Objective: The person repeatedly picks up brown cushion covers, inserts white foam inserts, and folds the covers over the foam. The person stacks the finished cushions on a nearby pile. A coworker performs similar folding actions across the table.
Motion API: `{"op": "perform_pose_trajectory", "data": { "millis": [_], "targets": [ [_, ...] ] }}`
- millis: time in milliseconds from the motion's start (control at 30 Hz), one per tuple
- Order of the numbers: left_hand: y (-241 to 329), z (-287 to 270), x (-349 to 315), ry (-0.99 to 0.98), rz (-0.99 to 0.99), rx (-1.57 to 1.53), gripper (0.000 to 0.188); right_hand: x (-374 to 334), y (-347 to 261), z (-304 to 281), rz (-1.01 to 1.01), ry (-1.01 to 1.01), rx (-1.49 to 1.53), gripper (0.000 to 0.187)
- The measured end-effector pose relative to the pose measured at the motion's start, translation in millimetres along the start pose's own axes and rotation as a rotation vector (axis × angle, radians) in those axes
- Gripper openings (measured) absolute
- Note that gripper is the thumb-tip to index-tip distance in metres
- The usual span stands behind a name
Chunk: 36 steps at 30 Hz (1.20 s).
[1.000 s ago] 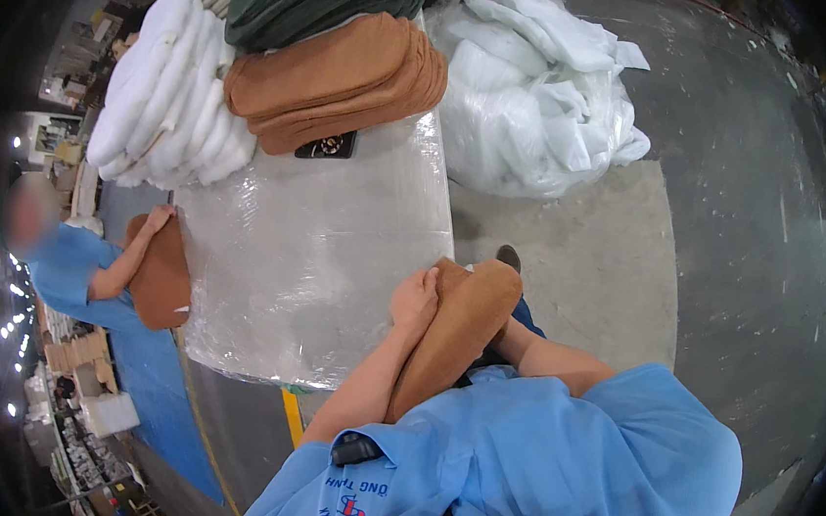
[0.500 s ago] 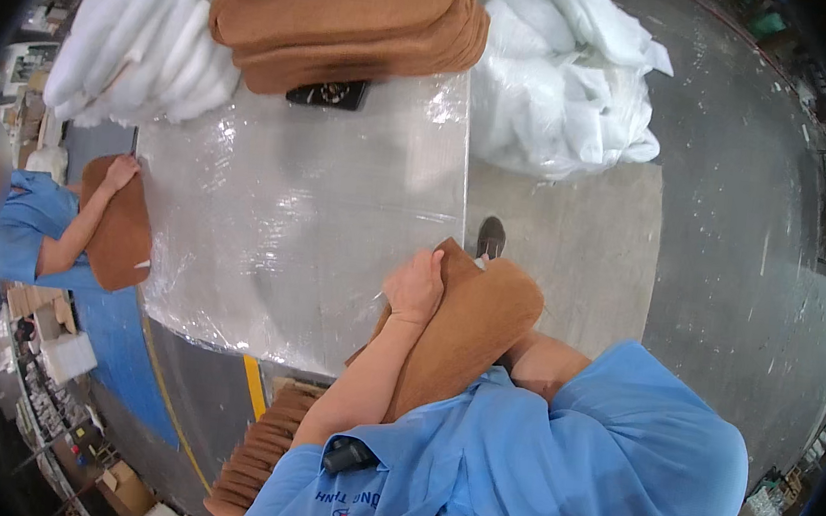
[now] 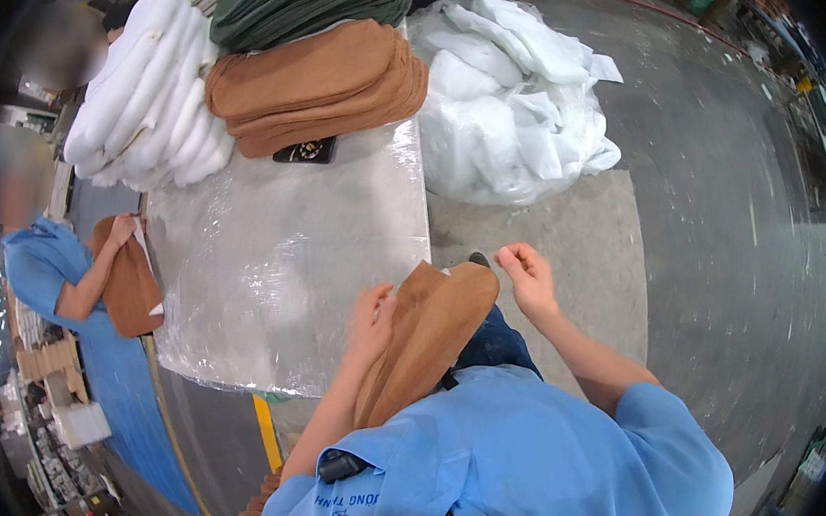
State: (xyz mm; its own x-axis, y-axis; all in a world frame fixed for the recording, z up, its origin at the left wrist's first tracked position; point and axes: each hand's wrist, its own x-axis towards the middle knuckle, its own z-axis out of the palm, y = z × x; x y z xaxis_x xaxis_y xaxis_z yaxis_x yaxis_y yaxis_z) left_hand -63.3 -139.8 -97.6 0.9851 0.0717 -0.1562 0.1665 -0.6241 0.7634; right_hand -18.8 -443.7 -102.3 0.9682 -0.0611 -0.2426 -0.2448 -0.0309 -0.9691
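Observation:
A brown cloth cushion cover point(image 3: 431, 333) leans upright against my body at the table's near right corner. A little white shows at its upper edge. My left hand point(image 3: 371, 325) is closed at the cover's left side, its fingers partly hidden. Off to the right, apart from the cover, my right hand point(image 3: 529, 280) is raised with fingers curled into a pinch. Whether anything small sits in that pinch cannot be made out.
Across the plastic-wrapped table point(image 3: 284, 276) lie stacked brown covers point(image 3: 311, 77), dark green covers point(image 3: 312, 4), white padding point(image 3: 143, 87) and a black item point(image 3: 305, 149). Bagged white filling point(image 3: 515, 100) stands at the right. On the left, a co-worker point(image 3: 54, 266) holds a brown cover point(image 3: 131, 278).
My right hand has come out from behind the cover and moved to the right, away from it. The cover now stands more upright. My left hand has shifted down and left along its side.

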Motion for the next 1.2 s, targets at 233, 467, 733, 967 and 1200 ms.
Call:
{"op": "perform_pose_trajectory", "data": {
  "millis": [233,467,733,967,1200],
  "targets": [
    [24,-99,-178,-0.309,-0.208,-0.304,0.042,-12,-74,5,-0.545,-0.657,-0.527,0.029],
    [-9,-53,-248,0.448,-0.403,-0.452,0.038,44,-57,28,0.13,-0.968,-0.211,0.065],
    [-15,-52,-239,0.66,-0.43,-0.503,0.04,58,-44,34,0.309,-0.852,-0.037,0.083],
    [-39,-56,-236,0.743,-0.435,-0.724,0.053,72,-11,44,0.467,-0.751,0.186,0.088],
    [-61,-52,-236,0.72,-0.578,-1.354,0.059,67,20,45,0.549,-0.678,0.402,0.091]
  ]
}}
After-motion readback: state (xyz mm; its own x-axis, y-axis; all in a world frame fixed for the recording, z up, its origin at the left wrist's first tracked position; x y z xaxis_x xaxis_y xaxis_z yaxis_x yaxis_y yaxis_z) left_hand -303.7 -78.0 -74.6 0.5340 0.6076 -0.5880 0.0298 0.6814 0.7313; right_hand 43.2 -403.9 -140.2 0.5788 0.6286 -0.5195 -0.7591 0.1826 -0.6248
